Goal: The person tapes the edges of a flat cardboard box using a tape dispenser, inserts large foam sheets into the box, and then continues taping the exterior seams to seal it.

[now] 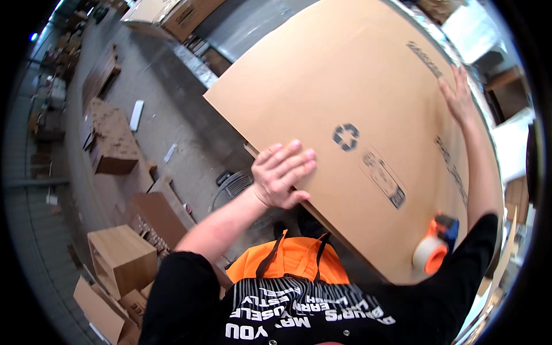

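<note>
A large flat brown cardboard box point(322, 80) with printed symbols lies in front of me. My left hand point(283, 173) rests on its near left edge, fingers stretched over the top and the thumb by the rim. Toward the far right side, my right hand point(460, 98) lies with fingers apart on the cardboard near its edge. Neither hand appears to hold anything. A tape dispenser point(432, 253) with a roll of tape and orange and blue parts sits on the box's near right corner, beside my right forearm.
A floor fan point(234, 188) stands below the box's left edge. On the left floor are a wooden cabinet point(122, 259), a brown carton point(115, 138) and open cardboard point(100, 310). Another box point(172, 14) sits at the far left. Wrapped stacks point(480, 34) line the right.
</note>
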A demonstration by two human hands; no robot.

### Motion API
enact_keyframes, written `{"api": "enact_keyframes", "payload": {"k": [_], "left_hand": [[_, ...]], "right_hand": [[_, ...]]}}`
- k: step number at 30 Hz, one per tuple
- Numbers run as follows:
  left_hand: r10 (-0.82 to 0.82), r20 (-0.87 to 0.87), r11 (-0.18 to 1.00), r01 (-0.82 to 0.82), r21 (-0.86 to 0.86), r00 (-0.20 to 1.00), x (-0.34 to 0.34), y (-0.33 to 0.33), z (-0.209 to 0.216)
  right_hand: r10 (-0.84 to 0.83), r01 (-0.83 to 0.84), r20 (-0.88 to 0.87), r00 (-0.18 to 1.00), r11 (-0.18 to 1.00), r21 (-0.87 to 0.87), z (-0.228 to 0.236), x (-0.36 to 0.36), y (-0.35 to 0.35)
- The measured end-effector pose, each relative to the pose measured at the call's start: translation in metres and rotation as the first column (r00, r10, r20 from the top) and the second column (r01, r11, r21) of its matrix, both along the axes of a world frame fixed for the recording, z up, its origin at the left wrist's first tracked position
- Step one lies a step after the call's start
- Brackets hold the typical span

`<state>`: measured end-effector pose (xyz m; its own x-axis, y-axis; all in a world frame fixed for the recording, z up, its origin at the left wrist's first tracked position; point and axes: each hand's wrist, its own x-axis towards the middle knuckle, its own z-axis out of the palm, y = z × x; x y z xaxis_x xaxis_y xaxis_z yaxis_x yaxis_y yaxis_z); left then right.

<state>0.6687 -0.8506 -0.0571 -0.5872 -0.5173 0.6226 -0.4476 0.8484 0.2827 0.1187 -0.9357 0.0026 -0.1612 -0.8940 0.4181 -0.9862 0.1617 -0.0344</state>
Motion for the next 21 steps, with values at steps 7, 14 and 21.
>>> {"api": "enact_keyframes", "payload": {"k": [7, 14, 21], "left_hand": [[0.061, -0.086, 0.995, -0.054, 0.088, 0.994, 0.002, 0.002, 0.009], [0.127, -0.282, 0.992, -0.123, 0.032, 0.951, -0.001, 0.007, -0.008], [0.118, -0.338, 0.992, -0.128, -0.005, 0.934, 0.027, -0.015, -0.008]], "right_hand": [[-0.084, -0.242, 0.657, 0.749, 0.888, 0.390, -0.065, -0.116, -0.261], [-0.007, -0.195, 0.593, 0.805, 0.941, 0.277, -0.078, -0.075, -0.288], [-0.046, -0.026, 0.294, 0.955, 0.971, 0.237, -0.065, -0.053, -0.301]]}}
